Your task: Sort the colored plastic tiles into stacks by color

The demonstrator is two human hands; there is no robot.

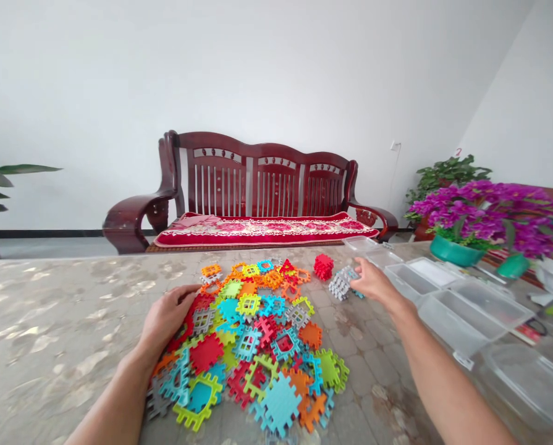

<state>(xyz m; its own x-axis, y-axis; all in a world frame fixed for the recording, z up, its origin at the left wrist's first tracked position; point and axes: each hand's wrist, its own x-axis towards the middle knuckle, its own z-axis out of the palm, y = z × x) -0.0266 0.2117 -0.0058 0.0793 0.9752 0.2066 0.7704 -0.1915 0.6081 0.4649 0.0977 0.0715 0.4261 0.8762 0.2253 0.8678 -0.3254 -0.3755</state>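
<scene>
A wide heap of flat plastic interlocking tiles (248, 304) in red, orange, blue, green and grey covers the middle of the table, some solid and some with window cutouts. My left hand (170, 312) rests along the heap's left edge, fingers loosely bent against red tiles and tips partly hidden. To the right of the heap, my right hand (372, 281) is beside a tilted stack of grey tiles (340, 283), thumb and forefinger apart at its right side. Blue shows under that stack near the thumb. Just left of it stands a neat stack of red tiles (323, 267).
Clear plastic compartment boxes (475, 306) line the right side of the patterned table (63, 327). Behind them are purple flowers in a green pot (456, 249). A dark red wooden bench (262, 179) with a red-and-white cushion stands beyond the table's far edge.
</scene>
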